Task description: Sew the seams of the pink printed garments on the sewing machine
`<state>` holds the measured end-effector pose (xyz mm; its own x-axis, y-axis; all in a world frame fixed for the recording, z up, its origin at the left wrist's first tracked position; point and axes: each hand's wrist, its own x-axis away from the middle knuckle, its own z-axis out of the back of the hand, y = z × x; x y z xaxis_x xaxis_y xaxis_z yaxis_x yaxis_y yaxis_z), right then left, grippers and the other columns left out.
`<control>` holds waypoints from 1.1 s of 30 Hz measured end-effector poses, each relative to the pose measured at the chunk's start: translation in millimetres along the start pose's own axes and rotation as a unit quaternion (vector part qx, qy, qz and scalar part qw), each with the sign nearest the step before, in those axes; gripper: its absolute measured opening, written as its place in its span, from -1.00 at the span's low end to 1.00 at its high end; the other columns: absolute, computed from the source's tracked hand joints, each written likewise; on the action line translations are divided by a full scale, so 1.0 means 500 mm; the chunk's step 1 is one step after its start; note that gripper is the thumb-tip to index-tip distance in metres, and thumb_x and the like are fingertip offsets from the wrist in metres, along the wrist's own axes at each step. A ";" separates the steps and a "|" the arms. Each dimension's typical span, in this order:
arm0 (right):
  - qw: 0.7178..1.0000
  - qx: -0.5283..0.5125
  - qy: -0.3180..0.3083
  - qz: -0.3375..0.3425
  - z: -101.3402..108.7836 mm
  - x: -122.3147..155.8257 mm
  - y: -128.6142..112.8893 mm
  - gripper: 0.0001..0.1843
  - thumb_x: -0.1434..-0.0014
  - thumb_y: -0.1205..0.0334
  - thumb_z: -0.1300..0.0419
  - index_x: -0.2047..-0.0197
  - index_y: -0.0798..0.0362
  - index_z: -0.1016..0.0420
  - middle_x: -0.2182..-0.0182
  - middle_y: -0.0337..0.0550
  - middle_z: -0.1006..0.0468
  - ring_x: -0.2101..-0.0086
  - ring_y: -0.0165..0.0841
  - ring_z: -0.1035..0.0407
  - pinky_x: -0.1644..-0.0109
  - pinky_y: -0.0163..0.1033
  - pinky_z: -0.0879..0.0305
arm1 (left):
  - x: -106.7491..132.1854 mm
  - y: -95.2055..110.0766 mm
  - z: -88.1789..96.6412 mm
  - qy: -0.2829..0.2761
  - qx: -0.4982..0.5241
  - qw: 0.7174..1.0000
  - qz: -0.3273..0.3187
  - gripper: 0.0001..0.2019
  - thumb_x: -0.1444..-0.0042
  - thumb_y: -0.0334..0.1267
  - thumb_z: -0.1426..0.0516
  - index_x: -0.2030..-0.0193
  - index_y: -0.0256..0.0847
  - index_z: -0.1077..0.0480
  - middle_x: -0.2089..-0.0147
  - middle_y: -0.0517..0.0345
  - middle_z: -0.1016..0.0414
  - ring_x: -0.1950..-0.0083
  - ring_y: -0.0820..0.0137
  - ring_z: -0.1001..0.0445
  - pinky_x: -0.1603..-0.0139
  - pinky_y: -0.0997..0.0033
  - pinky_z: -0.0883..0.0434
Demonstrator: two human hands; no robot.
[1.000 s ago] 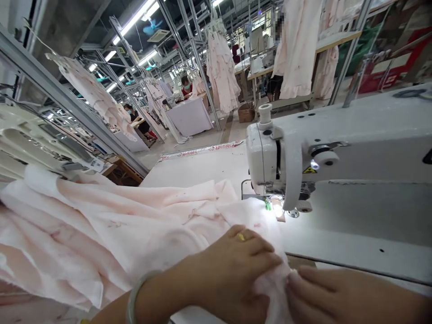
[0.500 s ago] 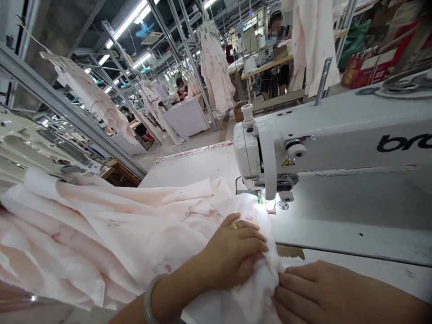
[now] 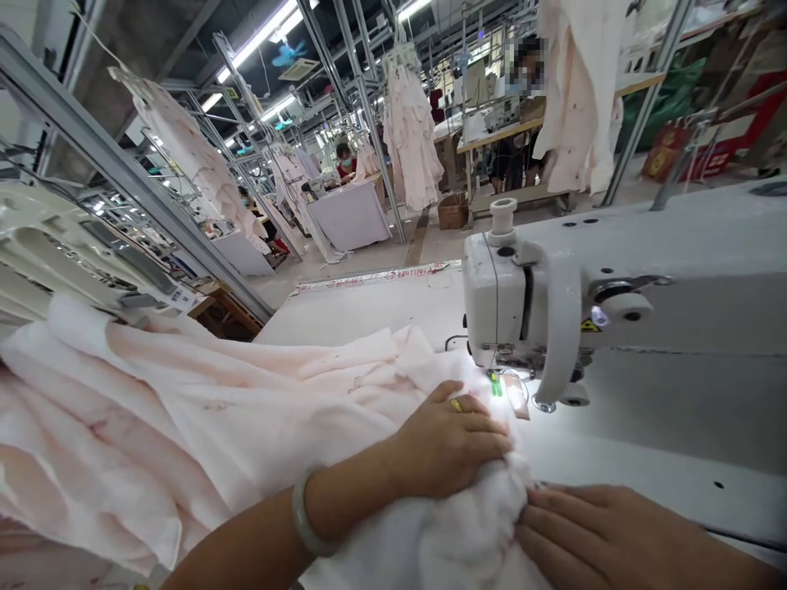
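Pale pink printed fabric (image 3: 264,418) lies in folds across the left side, and its right edge reaches under the presser foot (image 3: 495,383) of a white sewing machine (image 3: 510,279). My left hand (image 3: 452,442), with a ring and a bangle, rests on top of the cloth just below the foot, its fingers curled together over a gathered fold. Close by on the right, my right hand (image 3: 596,528) has its fingers pressed together on the cloth's edge; its thumb is hidden. Light from the machine falls on the needle area.
Machine bed (image 3: 639,442) extends to the right of the needle. A metal rail (image 3: 141,180) slants across the left. Pink garments (image 3: 413,135) hang beyond the table, and a person (image 3: 522,106) sits at another machine in the background.
The view has shifted, so the machine appears farther right and a little lower. Both hands stay on the fabric near the needle; the cloth below my left hand looks more bunched.
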<state>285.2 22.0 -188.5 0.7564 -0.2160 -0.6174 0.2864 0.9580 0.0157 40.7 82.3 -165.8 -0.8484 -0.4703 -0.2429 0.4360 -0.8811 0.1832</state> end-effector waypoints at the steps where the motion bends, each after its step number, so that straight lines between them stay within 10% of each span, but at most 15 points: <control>1: 1.000 0.004 -0.002 0.003 0.006 -0.008 0.013 -0.53 -0.56 0.49 0.14 0.10 0.06 -0.59 0.29 -0.14 -0.71 0.34 -0.31 -0.55 0.16 -0.14 -0.45 | -0.013 -0.016 0.001 -0.009 -0.002 1.000 0.001 -0.71 -0.49 -0.33 -0.07 -0.14 -0.11 -0.61 -0.18 0.18 -0.75 -0.21 0.31 -0.65 -0.64 0.14 0.05; 6: 0.998 0.054 -0.003 0.008 0.023 -0.013 0.058 -0.49 -0.61 0.50 0.21 -0.04 0.14 -0.60 0.06 -0.08 -0.77 0.07 -0.33 -0.66 -0.01 -0.19 -0.54 | -0.064 -0.050 0.041 -0.066 -0.029 0.997 -0.005 -0.70 -0.54 -0.26 -0.06 -0.14 -0.19 -0.62 -0.10 0.01 -0.75 -0.20 0.25 -0.62 -0.50 0.18 -0.23; 11: 0.998 0.054 -0.009 0.027 0.029 -0.016 0.049 -0.45 -0.59 0.51 0.22 -0.01 0.13 -0.63 0.16 -0.12 -0.77 0.20 -0.27 -0.65 0.07 -0.11 -0.58 | -0.042 0.040 0.099 -0.082 -0.019 0.993 0.078 -0.64 -0.50 -0.08 -0.09 -0.23 -0.23 -0.52 -0.12 -0.08 -0.65 -0.11 0.10 -0.60 -0.41 -0.07 -0.38; 16: 0.999 0.023 -0.009 0.024 0.044 -0.031 0.027 -0.55 -0.47 0.55 0.06 0.03 0.11 -0.67 0.20 -0.06 -0.76 0.27 -0.25 -0.60 0.12 -0.12 -0.56 | 0.018 0.115 0.044 0.032 -0.015 0.991 0.127 -0.53 -0.29 -0.31 -0.15 -0.32 -0.39 -0.39 -0.29 -0.32 -0.55 -0.33 -0.05 -0.50 -0.42 -0.08 -0.44; 21: 0.991 -0.124 -0.014 -0.046 0.071 -0.042 0.038 -0.60 -0.46 0.40 0.05 0.05 0.02 -0.65 0.26 -0.03 -0.72 0.25 -0.21 -0.63 0.16 -0.14 -0.56 | -0.006 0.062 0.016 0.089 0.065 0.962 0.251 -0.83 -0.14 -0.49 -0.07 0.20 -0.15 -0.37 0.13 -0.05 -0.60 0.06 0.10 -0.58 -0.03 0.09 -0.55; 26: 0.969 -0.061 0.013 -0.238 0.043 -0.021 0.087 -0.67 -0.59 0.15 -0.05 -0.07 -0.03 -0.65 0.09 -0.07 -0.76 0.11 -0.13 -0.66 0.03 0.00 -0.57 | -0.065 0.029 0.056 0.166 0.240 0.898 0.330 -0.84 -0.17 -0.48 -0.01 0.28 -0.13 -0.31 0.27 0.15 -0.52 0.16 0.25 -0.52 0.06 0.27 -0.47; 33: 0.941 -0.102 -0.071 -0.314 0.002 0.007 0.109 -0.57 -0.59 -0.03 -0.08 -0.31 -0.09 -0.60 0.18 -0.10 -0.70 0.09 -0.06 -0.59 -0.08 0.15 -0.42 | -0.043 0.051 0.045 0.122 0.102 0.935 0.317 -0.89 -0.29 -0.18 -0.25 0.13 -0.11 -0.43 0.18 0.10 -0.61 0.13 0.15 -0.54 0.06 0.17 -0.50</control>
<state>304.1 73.4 -189.0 0.5502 -0.7610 -0.3438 0.5952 0.6461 -0.4778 63.4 71.3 -134.5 -0.3351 -0.9137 -0.2298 0.7406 -0.4063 0.5352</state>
